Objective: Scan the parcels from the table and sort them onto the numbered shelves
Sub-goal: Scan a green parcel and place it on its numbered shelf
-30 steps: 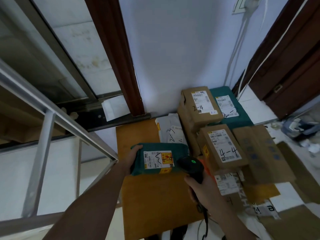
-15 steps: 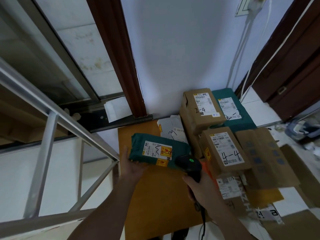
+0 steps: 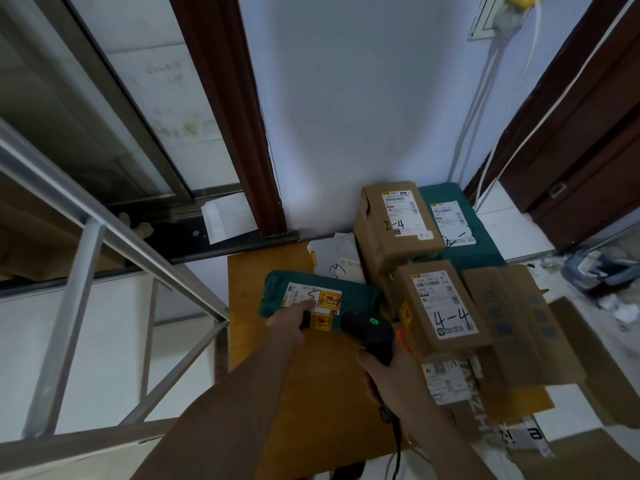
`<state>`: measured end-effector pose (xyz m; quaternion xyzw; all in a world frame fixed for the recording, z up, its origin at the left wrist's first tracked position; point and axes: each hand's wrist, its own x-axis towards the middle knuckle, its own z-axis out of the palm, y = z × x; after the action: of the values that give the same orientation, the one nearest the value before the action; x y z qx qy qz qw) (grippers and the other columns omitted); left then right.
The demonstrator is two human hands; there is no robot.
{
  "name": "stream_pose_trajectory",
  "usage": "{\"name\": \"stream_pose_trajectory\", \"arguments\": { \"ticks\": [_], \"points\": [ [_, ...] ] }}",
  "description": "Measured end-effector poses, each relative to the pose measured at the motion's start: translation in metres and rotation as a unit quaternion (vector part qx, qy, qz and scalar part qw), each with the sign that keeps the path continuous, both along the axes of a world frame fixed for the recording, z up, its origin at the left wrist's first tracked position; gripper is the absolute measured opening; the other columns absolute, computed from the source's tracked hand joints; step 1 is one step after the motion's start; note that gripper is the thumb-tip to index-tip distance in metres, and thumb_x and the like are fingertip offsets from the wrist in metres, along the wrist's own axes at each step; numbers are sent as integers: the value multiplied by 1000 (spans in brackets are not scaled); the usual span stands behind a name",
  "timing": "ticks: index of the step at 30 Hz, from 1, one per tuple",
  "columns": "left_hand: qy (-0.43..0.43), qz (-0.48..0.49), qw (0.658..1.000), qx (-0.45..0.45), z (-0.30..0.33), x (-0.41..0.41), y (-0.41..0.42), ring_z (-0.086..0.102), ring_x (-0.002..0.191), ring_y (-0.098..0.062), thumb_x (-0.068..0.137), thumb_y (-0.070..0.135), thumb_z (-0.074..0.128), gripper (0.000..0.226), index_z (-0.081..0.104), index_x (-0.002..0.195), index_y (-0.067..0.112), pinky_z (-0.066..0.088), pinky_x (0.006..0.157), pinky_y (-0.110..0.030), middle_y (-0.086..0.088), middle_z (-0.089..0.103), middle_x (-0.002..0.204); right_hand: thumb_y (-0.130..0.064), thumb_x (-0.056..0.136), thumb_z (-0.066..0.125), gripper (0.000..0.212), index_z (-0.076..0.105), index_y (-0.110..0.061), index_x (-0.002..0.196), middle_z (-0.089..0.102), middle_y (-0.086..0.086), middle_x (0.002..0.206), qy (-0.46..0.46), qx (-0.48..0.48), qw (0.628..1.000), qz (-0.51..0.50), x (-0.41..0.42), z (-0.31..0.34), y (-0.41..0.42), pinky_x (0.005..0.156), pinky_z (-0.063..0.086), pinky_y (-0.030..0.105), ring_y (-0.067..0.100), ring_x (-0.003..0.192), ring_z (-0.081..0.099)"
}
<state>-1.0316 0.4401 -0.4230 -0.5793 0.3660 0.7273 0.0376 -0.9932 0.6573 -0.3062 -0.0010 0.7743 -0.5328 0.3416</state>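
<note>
Fingers of the left hand (image 3: 289, 325) curl round the near edge of the green parcel (image 3: 317, 297), thumb on its label, likely tilting the barcode up for reading. Right hand (image 3: 389, 374) grips the black scanner (image 3: 370, 332), just beside the parcel, which sits over the wooden table (image 3: 249, 282).

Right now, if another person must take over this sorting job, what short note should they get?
Left hand: holds the green parcel by its near edge, over the wooden table.
Right hand: grips the black scanner, green light on, pointed toward that parcel's label.
Boxes marked 2-4 and 4-4 sit stacked on the right.
Done: cannot tell whether the scan registered.
Left: shelve the green parcel, then scan and sort the rest.
</note>
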Motion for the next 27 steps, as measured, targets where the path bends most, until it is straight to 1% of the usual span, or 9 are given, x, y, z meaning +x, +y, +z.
{"name": "stream_pose_trajectory", "arguments": {
  "ticks": [3, 6, 7, 8, 12, 17, 22, 24, 27],
  "points": [
    [32, -5, 999, -31, 3, 8, -2, 74, 83, -31, 78, -4, 86, 44, 63, 115, -2, 63, 64, -42, -17, 73, 100, -15, 96, 64, 11, 55, -14, 91, 53, 0, 53, 11, -1, 1000, -5, -2, -1, 3, 43, 42, 22, 9, 39, 49],
    [92, -44, 994, -38, 2, 23, -8, 75, 98, -35, 84, 3, 83, 39, 68, 120, 9, 63, 86, -54, -15, 78, 110, -18, 95, 66, 14, 54, -24, 89, 54, -4, 52, 45, 9, 999, -10, -2, 2, 0, 45, 43, 20, 6, 41, 51],
    [107, -69, 991, -41, 4, 27, -11, 74, 102, -37, 86, 7, 83, 40, 68, 122, 14, 61, 91, -58, -14, 77, 114, -19, 95, 67, 16, 54, -27, 88, 56, -3, 55, 61, 11, 998, -13, -2, 3, -2, 47, 45, 22, 8, 44, 53],
    [119, -98, 987, -46, 5, 31, -13, 74, 104, -38, 87, 10, 83, 40, 68, 124, 18, 60, 92, -59, -13, 77, 116, -21, 95, 67, 16, 55, -28, 88, 57, -1, 57, 78, 13, 997, -14, -2, 6, -4, 48, 45, 23, 10, 47, 54],
    [147, -193, 967, -72, 14, 43, -13, 76, 92, -29, 87, 10, 81, 44, 68, 128, 19, 60, 75, -42, -11, 78, 113, -23, 96, 66, 11, 58, -19, 89, 57, 6, 62, 93, -2, 996, -4, -2, 16, -19, 48, 46, 20, 10, 50, 55],
    [163, -205, 962, -79, 21, 50, -8, 76, 78, -19, 92, 10, 77, 37, 68, 125, 22, 59, 62, -34, -4, 78, 102, -21, 97, 63, 10, 58, -12, 99, 59, 12, 69, 43, -7, 999, 23, -4, 22, -32, 46, 46, 18, 13, 52, 56],
    [166, -203, 962, -75, 20, 53, -6, 76, 81, -20, 91, 12, 79, 38, 65, 125, 22, 58, 67, -36, -5, 79, 104, -16, 98, 61, 9, 58, -7, 98, 58, 8, 66, 21, -10, 1000, 6, 4, 26, -38, 44, 44, 17, 8, 45, 54],
    [162, -192, 965, -68, 20, 54, -5, 77, 82, -21, 89, 14, 82, 43, 65, 128, 21, 59, 70, -38, -4, 80, 105, -14, 98, 60, 12, 57, -2, 97, 57, 10, 64, 24, -14, 1000, -7, 7, 27, -39, 42, 43, 17, 8, 43, 52],
    [174, -196, 963, -67, 20, 56, -5, 78, 82, -19, 90, 11, 81, 41, 66, 126, 22, 59, 71, -40, -2, 81, 104, -13, 98, 60, 13, 58, 0, 98, 56, 12, 64, 25, -18, 999, -15, 12, 31, -40, 42, 43, 17, 11, 44, 52]
  ]
}}
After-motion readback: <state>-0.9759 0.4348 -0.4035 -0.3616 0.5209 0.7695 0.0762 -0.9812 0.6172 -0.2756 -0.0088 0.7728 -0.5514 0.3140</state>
